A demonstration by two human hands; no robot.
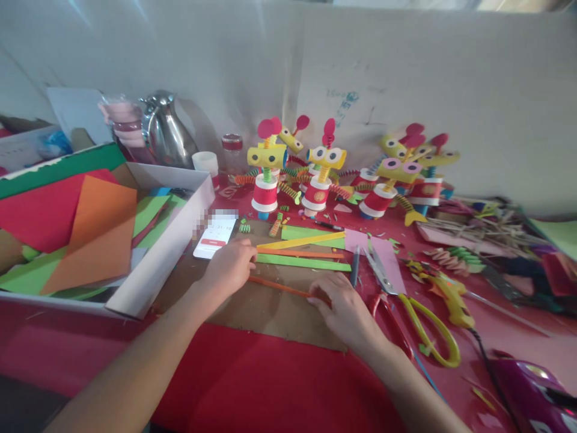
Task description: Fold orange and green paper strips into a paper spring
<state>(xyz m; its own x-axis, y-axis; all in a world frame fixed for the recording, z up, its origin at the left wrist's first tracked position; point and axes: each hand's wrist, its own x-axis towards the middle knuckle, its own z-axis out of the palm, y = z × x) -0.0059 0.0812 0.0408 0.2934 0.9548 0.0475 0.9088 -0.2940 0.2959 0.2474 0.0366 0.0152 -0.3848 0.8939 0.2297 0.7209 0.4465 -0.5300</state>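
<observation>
Where the red surface (265, 385) comes closest, a purple device (525, 385) sits at the R corner, cut off by the frame edge. Just beyond, the R hand (336, 304) has thumb & fingers pinched together on the R end of an orange paper strip (280, 285), which spans the gap btwn the hands over a brown cardboard sheet (274, 322). L hand (231, 264) bends over the strip's L end, fingers bunched; contact hidden, so can't tell if it's clamped. R of the R hand: scissors (385, 281) w/ red & yellow handles, then a yellow hot-glue gun (455, 300) w/ black cord. Behind the orange one lie a green paper strip (306, 263) & a yellow paper strip (302, 241). Near L hand: smartphone (214, 236), screen lit; farther L, a white box (169, 240) w/ colored paper sheets (97, 225). Farther back, paper-cup figures (315, 195) w/ yellow heads, red-and-white bodies & folded-paper spring arms. Back L: white cup (205, 161), red-lidded jar (232, 155), steel thermos jug (170, 135), then the wall (252, 54).
</observation>
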